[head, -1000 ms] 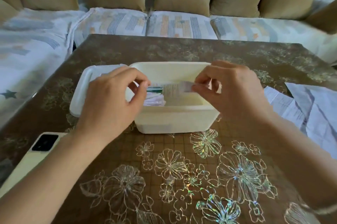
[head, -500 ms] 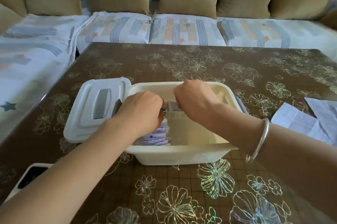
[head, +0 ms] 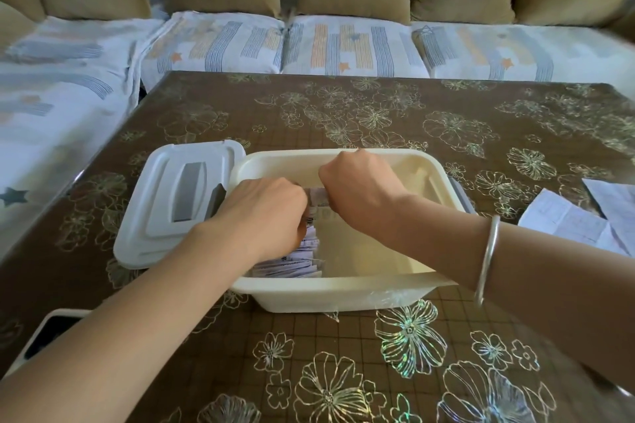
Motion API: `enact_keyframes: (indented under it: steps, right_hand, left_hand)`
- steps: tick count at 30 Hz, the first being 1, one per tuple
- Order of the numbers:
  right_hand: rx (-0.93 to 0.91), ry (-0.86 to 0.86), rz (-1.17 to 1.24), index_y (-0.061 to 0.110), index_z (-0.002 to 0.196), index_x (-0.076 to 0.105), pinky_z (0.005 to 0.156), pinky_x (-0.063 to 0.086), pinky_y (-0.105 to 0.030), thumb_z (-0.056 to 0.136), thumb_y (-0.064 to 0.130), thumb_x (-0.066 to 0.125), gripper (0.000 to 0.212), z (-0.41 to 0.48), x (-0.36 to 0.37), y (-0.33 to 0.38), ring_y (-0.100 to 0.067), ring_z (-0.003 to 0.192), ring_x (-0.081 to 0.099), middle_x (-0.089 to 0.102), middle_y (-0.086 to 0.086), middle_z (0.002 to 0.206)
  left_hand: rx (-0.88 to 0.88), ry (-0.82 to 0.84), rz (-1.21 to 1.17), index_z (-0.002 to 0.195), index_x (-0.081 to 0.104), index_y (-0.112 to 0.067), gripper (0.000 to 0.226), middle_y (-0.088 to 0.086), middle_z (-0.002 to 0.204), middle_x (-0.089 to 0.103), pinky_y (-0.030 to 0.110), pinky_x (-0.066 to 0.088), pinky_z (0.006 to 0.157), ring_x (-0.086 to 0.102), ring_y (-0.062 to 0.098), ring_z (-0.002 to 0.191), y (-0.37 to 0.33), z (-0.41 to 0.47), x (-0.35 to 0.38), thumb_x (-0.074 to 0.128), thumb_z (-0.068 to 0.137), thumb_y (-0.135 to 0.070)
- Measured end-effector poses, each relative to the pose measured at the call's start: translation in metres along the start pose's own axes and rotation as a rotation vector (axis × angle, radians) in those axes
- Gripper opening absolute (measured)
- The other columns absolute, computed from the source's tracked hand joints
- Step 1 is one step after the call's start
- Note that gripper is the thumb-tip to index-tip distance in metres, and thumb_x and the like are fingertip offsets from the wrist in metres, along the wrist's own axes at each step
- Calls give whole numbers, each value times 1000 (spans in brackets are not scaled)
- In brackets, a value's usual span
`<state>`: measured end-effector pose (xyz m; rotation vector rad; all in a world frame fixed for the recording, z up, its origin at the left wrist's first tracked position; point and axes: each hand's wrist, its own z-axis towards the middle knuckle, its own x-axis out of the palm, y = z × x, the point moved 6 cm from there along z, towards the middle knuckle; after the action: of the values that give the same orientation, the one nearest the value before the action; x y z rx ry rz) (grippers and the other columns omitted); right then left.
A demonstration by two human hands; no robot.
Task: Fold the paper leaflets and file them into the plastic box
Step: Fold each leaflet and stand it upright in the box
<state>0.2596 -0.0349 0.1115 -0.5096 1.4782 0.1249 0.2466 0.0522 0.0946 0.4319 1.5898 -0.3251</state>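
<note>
Plastic box [head: 340, 290] showing smooth semi-gloss walls, paper leaflets [head: 299, 264] looking matt and creased, table cover [head: 378, 106] gleaming glossy, metal bracelet [head: 488, 257] shining.

A single wide-angle view, from a camera worn on the person's head, looks forward and steeply down across the surface [head: 446, 133]. It sits close: the forearms enter from the lower left and lower right, and the left hand [head: 264, 213] and right hand [head: 360, 185] meet near mid-frame, pinching a folded leaflet [head: 318, 197] inside the plastic box [head: 343, 295]. The surface's far edge lies in the upper third, with the sofa [head: 343, 47] filling the top beyond it. Straight lines bow toward the borders, and the surface runs off the bottom and right
</note>
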Motion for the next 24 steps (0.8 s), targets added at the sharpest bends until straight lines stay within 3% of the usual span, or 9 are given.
enact_keyframes:
  steps: [2,5,7,9,12,16,21,24]
  right_hand:
    - [-24,-3,-3,13,99,62,62,37,-30,96,19,48,15,2,3,4,-31,97,64,66,-11,104]
    - [-31,-21,34,14,96,64,61,37,-28,94,14,50,14,9,8,7,-31,91,64,67,-10,100]
    - [-4,-18,95,14,93,67,61,38,-27,93,12,53,15,16,14,5,-31,81,61,68,-10,97]
    - [14,-4,165,14,93,70,62,41,-26,93,13,54,16,23,22,5,-30,80,61,69,-10,95]
    - [29,23,292,14,97,74,69,53,-28,86,7,57,22,31,33,9,-30,85,65,71,-10,95]
    - [2,74,398,19,94,75,71,57,-35,79,0,53,33,34,42,18,-31,78,66,72,-9,89]
    - [-51,50,413,28,98,75,71,57,-33,78,-5,50,46,30,42,18,-27,79,67,73,-4,91]
    - [-68,-8,298,20,100,72,68,57,-35,80,-5,49,39,24,38,19,-30,75,65,70,-7,89]
  left_hand:
    - [-13,11,29,103,67,-20,21,0,97,63,31,37,65,56,25,79,0,-1,-2,50,93,-28]
    - [-38,-10,52,92,61,-15,15,5,92,61,32,35,64,48,24,75,-2,-3,-7,49,96,-25]
    - [-42,-67,62,84,52,-18,13,4,90,59,32,34,63,51,24,78,-2,-6,-14,47,96,-22]
    - [-37,-169,60,83,56,-18,16,1,92,60,32,35,64,57,24,86,4,-10,-25,45,94,-19]
    - [42,-397,-115,98,71,-25,27,-4,99,68,35,45,73,61,20,95,18,-24,-47,46,94,-17]
    - [194,-617,-448,99,74,-21,26,-12,92,70,28,52,76,65,5,87,33,-50,-65,50,91,-14]
    - [163,-722,-551,101,74,-17,24,-11,88,70,27,54,75,66,2,84,47,-66,-58,53,92,-10]
    - [144,-726,-575,100,73,-19,23,-13,89,69,31,54,73,66,5,83,46,-69,-53,53,92,-12]
